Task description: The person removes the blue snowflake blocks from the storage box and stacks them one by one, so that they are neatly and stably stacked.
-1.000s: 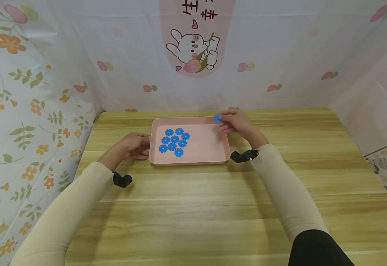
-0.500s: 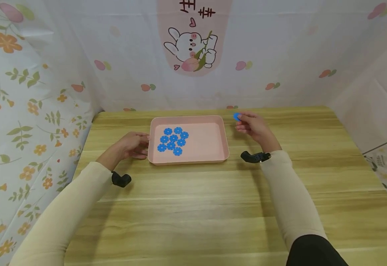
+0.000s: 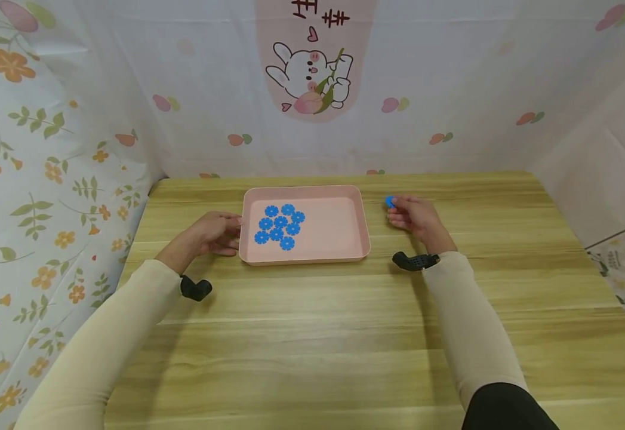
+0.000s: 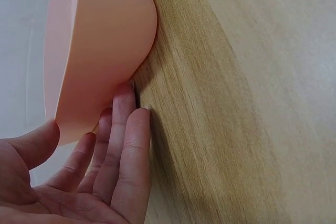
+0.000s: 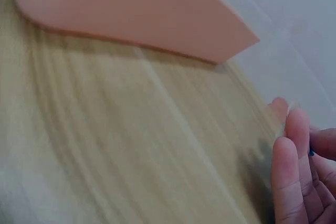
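Note:
Several blue notched plastic snowflake discs (image 3: pixel 280 222) lie flat in the left half of a shallow pink tray (image 3: pixel 339 260). At the tray's left end is my left hand (image 3: pixel 216 234); in the left wrist view its thumb (image 4: pixel 43 142) touches the rim and its extended fingertips meet the outer wall near the base. Beyond the tray's right end, my right hand (image 3: pixel 416 220) pinches one blue snowflake disc (image 3: pixel 390 202) between thumb and fingers, over the table. The right wrist view hides most of that disc behind the fingers; only a blue sliver (image 5: pixel 312 152) shows.
The wood-grain table (image 3: pixel 301 334) extends toward me and to both sides of the tray. A white printed cloth (image 3: pixel 205 77) hangs behind its back edge, and a flowered cloth (image 3: pixel 38 197) stands at the left. Each wrist wears a black camera mount (image 3: pixel 196 289).
My right hand has carried the snowflake disc rightward from above the tray's far right corner, then a little toward me and lower. The left hand stays at the tray's left end.

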